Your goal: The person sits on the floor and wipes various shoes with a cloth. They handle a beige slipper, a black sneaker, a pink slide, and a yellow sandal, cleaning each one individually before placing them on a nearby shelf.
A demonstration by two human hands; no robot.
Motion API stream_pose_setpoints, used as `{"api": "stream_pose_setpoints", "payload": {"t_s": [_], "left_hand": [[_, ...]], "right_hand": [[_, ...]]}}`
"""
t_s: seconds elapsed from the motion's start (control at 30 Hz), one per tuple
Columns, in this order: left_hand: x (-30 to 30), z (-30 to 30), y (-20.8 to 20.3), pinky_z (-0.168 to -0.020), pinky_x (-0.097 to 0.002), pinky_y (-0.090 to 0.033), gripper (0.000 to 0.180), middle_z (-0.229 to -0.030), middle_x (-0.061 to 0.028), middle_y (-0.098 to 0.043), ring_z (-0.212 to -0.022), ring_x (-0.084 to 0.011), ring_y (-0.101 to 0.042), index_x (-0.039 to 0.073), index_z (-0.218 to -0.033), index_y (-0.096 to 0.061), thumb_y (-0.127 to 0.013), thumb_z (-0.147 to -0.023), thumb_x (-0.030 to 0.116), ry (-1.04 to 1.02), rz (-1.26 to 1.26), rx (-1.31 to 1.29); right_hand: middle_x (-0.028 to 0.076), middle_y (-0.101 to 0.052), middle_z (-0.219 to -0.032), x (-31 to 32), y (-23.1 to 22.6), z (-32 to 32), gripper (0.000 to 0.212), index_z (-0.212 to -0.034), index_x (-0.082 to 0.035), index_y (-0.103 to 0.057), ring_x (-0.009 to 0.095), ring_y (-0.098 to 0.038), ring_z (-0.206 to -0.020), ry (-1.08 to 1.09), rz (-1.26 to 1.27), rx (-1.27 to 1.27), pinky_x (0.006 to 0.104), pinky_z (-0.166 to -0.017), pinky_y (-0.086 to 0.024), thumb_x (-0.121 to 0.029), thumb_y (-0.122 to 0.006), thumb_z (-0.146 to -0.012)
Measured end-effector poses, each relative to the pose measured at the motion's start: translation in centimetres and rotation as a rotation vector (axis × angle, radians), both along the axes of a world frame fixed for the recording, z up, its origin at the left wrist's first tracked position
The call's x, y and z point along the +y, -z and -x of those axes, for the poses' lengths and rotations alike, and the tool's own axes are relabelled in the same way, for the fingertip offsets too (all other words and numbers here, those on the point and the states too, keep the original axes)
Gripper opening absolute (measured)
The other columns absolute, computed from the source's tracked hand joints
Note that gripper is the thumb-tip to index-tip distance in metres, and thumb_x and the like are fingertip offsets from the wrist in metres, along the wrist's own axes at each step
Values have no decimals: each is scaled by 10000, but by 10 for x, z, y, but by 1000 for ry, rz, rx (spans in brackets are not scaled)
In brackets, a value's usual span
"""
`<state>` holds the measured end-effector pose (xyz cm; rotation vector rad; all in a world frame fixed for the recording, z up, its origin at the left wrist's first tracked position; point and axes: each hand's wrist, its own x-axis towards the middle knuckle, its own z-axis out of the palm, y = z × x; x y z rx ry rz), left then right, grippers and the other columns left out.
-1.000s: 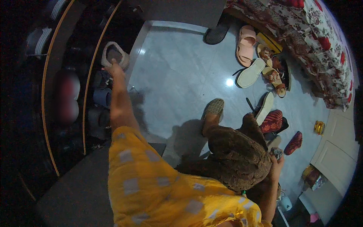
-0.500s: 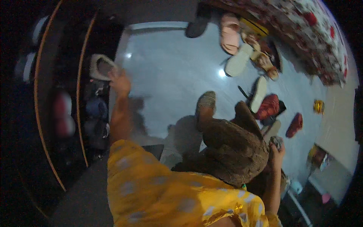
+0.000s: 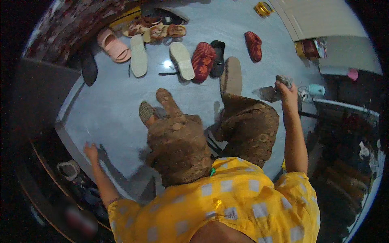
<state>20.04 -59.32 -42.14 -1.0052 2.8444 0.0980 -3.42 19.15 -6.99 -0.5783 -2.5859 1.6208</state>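
Person's two hands above a floor point(image 3: 117, 101) strewn with footwear. The right hand point(image 3: 288, 95), at the end of an outstretched forearm, grasps a small grey wad point(image 3: 285, 80) — too small in the view for its material to be told. The wad lies between thumb and fingers and juts out past the fingertips on the side away from the body; it is off the floor, to the right of the right knee. A blue object point(image 3: 317, 89) stands just beyond this hand to the right.

The left hand point(image 3: 91, 151) is held out low on the left, its fingers released and pointing away from the body. Nearest to it is a pale slipper point(image 3: 69, 171) on a dark rack, nearer the body and to the left of the fingertips — apart from them.

Ahead of the knees, from left to right: a black slipper point(image 3: 89, 71), a pink slide point(image 3: 114, 47), two pale soles point(image 3: 138, 58) well apart, a red slipper point(image 3: 203, 60) touching a black shoe point(image 3: 217, 58), a beige sole point(image 3: 232, 77), and a second red slipper lying separately. Strapped sandals point(image 3: 165, 33) lie behind the pale soles.
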Motion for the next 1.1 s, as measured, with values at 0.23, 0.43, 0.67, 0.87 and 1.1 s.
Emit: {"api": "stream_pose_setpoints", "payload": {"t_s": [0.23, 0.43, 0.67, 0.87, 1.1], "left_hand": [[191, 19, 9, -951, -443, -395, 551, -1283, -247, -446, -1165, -376, -441, -49, -1234, -487, -647, -808, 262, -22, -753, -271], [215, -26, -46, -930, -424, -409, 500, -1257, -206, -473, -1129, -334, -467, -35, -1218, -498, -625, -833, 257, -128, -904, -564], [204, 18, -115, -906, -400, -427, 442, -1226, -158, -505, -1088, -286, -499, -19, -1199, -511, -599, -861, 251, -270, -883, -445], [231, 81, -146, -886, -381, -441, 393, -1200, -117, -533, -1052, -245, -525, -6, -1182, -521, -577, -886, 246, -212, -976, -287], [290, 170, -187, -862, -358, -458, 340, -1169, -70, -564, -1011, -197, -556, 10, -1163, -534, -552, -914, 240, 17, -1249, 14]], "right_hand": [[47, -596, -746, 115, 164, -35, 173, -907, -47, -581, 169, -576, -620, 123, 114, -414, 312, -561, -466, -158, -636, -786], [45, -589, -758, 121, 275, -43, 166, -913, -44, -587, 167, -554, -627, 238, 170, -468, 333, -563, -460, -171, -635, -818], [91, -638, -936, 122, 369, -12, 328, -1038, 5, -576, 198, -598, -852, 199, 104, -361, 345, -758, -479, -195, -684, -801], [110, -644, -988, 113, 385, -8, 459, -1057, 30, -564, 209, -606, -886, 148, 194, -408, 343, -778, -480, -172, -761, -696], [143, -635, -903, 80, 286, 5, 461, -1005, 31, -551, 270, -615, -834, 210, -83, -425, 378, -736, -475, -144, -729, -618]]}}
